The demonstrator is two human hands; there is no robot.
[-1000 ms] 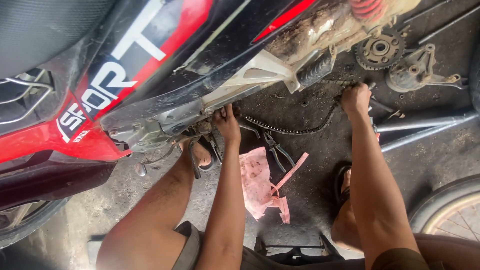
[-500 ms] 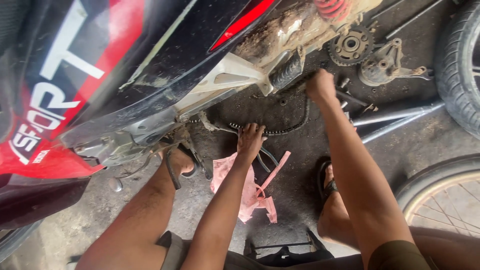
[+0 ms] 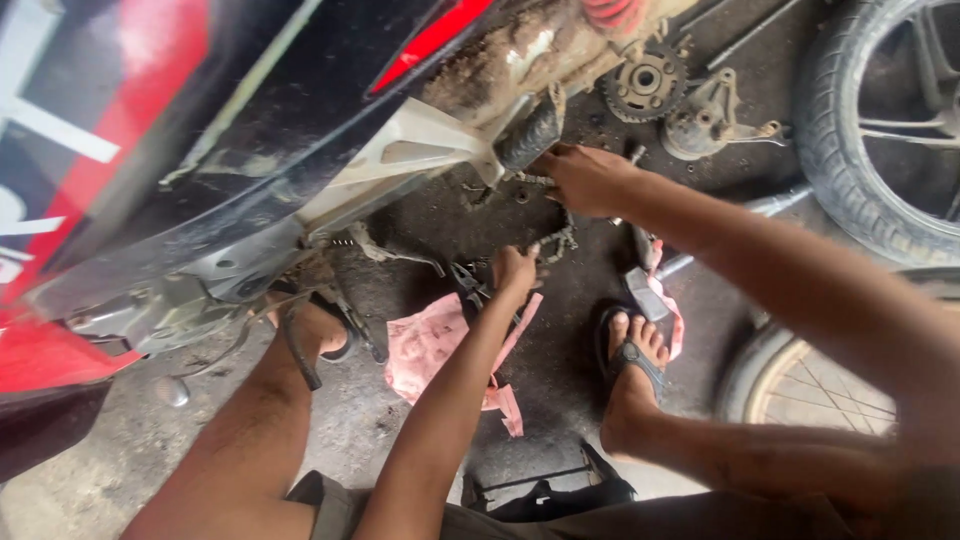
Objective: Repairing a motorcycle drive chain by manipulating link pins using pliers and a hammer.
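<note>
both hands (image 3: 515, 272) (image 3: 585, 178) grip a chain (image 3: 558, 243) over oily concrete floor (image 3: 560, 350).

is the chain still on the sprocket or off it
Off. The sprocket lies bare on the floor, while the chain hangs slack between the left hand and right hand.

A big sticker (image 3: 60, 130) sits on the side of the motorbike, at the top left. It has thick white letter shapes on red and black, and it runs off the edge of the view. The letters look blurry. There are no boxes, bags, signs or screens to see.
</note>
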